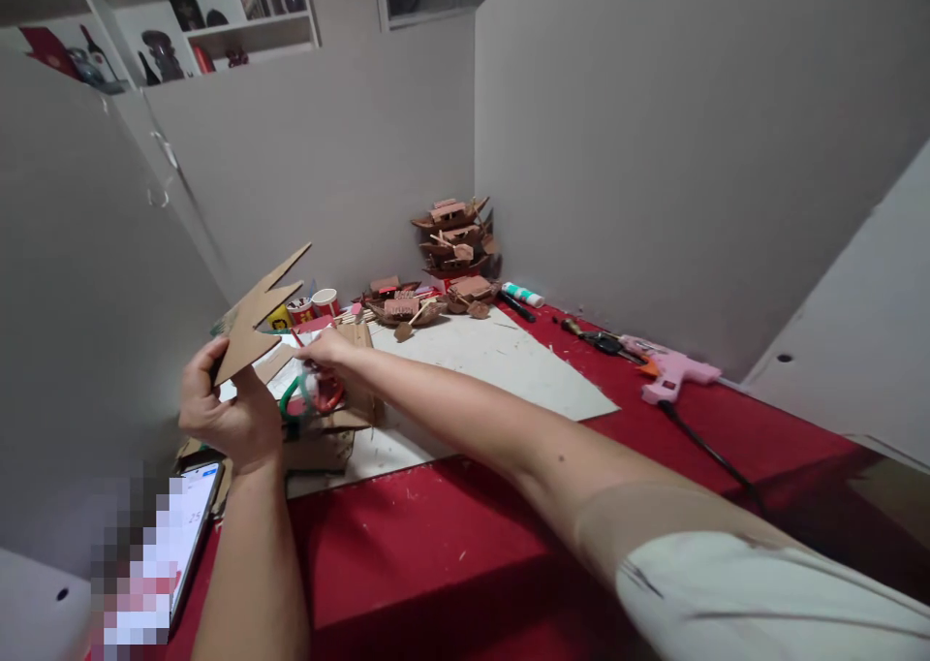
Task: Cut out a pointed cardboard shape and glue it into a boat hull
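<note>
My left hand (pixel 229 414) grips a piece of brown cardboard (pixel 258 327) by its lower edge. The piece has several long pointed prongs that reach up and to the right. Further right, the fingers of my right hand (pixel 328 349) are closed around a thin red pen-like stick (pixel 296 337), whose exact kind is unclear. Just below that hand lie a green-handled tool (pixel 292 399) and a red loop-shaped handle (pixel 331 392), both partly blurred. Flat cardboard pieces (pixel 359 404) are stacked beneath and beside my hands.
Brown model boats (pixel 450 239) are piled in the back corner, with another boat (pixel 403 310) in front. Paper cups (pixel 325 302) stand behind my hands. A pink glue gun (pixel 675 370) with its cable lies right on the red table (pixel 407 545). A phone (pixel 174 545) stands at left.
</note>
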{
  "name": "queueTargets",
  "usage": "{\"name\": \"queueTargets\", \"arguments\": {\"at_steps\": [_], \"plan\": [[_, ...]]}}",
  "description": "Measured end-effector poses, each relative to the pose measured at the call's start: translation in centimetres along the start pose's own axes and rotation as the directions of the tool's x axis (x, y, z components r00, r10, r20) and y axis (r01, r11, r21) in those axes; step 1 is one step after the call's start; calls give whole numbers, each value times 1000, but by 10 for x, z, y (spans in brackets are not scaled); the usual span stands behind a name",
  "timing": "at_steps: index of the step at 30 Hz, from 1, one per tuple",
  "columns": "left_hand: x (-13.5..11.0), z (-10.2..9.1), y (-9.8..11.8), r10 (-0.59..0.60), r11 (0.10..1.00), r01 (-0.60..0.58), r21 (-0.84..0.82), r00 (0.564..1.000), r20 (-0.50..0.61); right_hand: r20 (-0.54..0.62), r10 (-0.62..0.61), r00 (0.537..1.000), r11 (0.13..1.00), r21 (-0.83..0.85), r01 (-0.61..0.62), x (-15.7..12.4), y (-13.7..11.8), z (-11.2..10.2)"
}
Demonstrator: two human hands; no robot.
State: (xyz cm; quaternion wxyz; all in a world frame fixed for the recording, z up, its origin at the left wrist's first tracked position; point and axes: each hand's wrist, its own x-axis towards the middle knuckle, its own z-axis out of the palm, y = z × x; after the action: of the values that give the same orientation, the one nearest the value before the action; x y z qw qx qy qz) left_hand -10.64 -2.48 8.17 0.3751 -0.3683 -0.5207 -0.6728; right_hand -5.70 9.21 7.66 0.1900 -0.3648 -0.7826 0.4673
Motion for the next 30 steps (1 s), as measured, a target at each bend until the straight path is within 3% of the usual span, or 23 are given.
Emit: {"name": "queueTargets", "arguments": {"at_steps": [3, 5, 9, 13, 15, 18, 19, 20, 22, 23, 24, 25, 26, 28, 30], "plan": [[0, 0, -8, 35, 999, -35, 18, 999, 14, -32, -70, 997, 997, -27, 70, 8, -9, 9], [-1, -1, -11, 38, 999, -39, 19, 999, 29, -74, -113, 991, 990, -99, 105, 6, 0, 1], [-4, -3, -11, 18, 1000, -18, -5, 997, 73, -137, -175, 975, 940, -316, 125, -18, 52, -42], [-6, -4, -5, 27, 999, -24, -33, 996, 91, -110, -138, 984, 853, -519, 61, -69, 116, -79], [-6, -2, -3, 56, 998, -53, -39, 995, 84, -44, -125, 991, 811, -580, 77, -100, 135, -76], [-9, 4, -3, 67, 998, -66, -13, 992, 106, 138, -157, 978, 777, -594, 208, -152, 134, -41], [-10, 6, -4, 64, 998, -64, -5, 990, 122, 237, -198, 951, 761, -574, 302, -170, 127, -26], [-12, 8, -6, 58, 998, -59, 2, 989, 138, 374, -292, 880, 707, -536, 462, -187, 120, -11], [-14, 12, -9, 44, 999, -46, 12, 984, 171, 562, -448, 695, 625, -360, 693, -218, 109, 9], [-16, 13, -10, 38, 999, -42, 14, 982, 187, 591, -510, 625, 607, -267, 748, -230, 107, 12], [-17, 15, -10, 34, 999, -38, 16, 979, 203, 567, -565, 599, 598, -218, 771, -240, 109, 11], [-18, 16, -10, 32, 999, -37, 18, 976, 218, 504, -587, 634, 615, -231, 754, -248, 115, 5], [-19, 17, -10, 27, 999, -33, 21, 974, 225, 406, -588, 699, 644, -288, 709, -253, 123, -3], [-19, 18, -6, 15, 999, -22, 28, 975, 220, 168, -438, 883, 746, -480, 462, -260, 141, -22], [-19, 19, -1, 7, 1000, -12, 26, 981, 195, 142, -308, 941, 750, -572, 332, -262, 153, -32]]}}
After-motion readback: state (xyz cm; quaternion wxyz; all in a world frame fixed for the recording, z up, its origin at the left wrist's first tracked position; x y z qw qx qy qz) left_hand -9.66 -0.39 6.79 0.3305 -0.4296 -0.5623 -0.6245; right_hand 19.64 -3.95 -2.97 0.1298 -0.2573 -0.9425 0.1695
